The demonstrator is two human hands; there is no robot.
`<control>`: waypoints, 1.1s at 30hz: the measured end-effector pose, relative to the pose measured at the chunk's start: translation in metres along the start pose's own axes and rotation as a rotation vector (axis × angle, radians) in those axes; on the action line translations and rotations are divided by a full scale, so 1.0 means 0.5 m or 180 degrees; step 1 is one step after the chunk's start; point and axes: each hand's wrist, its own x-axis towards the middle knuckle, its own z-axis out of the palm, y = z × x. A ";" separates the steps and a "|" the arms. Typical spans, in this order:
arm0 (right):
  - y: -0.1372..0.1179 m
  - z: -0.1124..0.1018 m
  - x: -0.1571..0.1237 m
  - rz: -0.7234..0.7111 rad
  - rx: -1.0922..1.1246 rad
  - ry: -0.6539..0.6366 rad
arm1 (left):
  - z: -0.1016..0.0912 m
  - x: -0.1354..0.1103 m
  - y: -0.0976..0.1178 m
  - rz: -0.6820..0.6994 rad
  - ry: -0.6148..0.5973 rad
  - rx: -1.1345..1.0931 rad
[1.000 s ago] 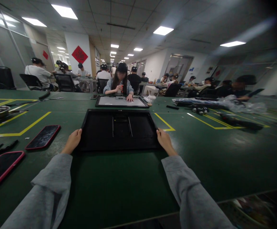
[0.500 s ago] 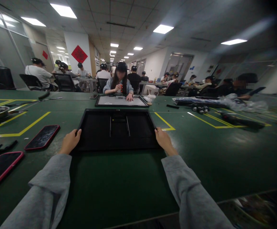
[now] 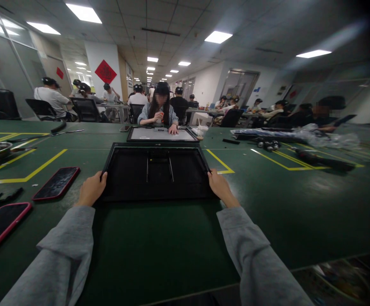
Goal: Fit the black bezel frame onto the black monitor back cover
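The black casing [image 3: 127, 170] is lying between the two hands at the green table [image 3: 153, 246], its hollow side facing up like a shallow tray; two thin metal strips [image 3: 171, 169] are running along its floor. The left hand [image 3: 92, 187] is gripping its left edge and the right hand [image 3: 220, 187] its right edge, both partly curled, thumbs on top. Beyond it, a framed panel [image 3: 185, 136] is lying under a co-worker's hand [image 3: 173, 129]. At far left, a metal bowl [image 3: 0, 155] is holding something dark. Beside the panel, a clear cup [image 3: 202, 129] is standing with a straw [image 3: 199, 122] in it. At lower right, a dim basket [image 3: 321, 285] is holding clutter too blurred to identify.
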 end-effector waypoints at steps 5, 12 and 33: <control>-0.001 0.000 -0.001 0.0021 0.0022 -0.0021 | -0.002 0.001 0.002 -0.0034 0.0013 0.0048; -0.005 -0.013 -0.006 0.0055 -0.0107 0.0020 | -0.004 0.001 0.008 -0.0068 -0.0104 0.0161; 0.000 0.002 -0.003 0.0055 0.0075 -0.0025 | 0.005 0.002 0.001 -0.0010 -0.0144 0.0180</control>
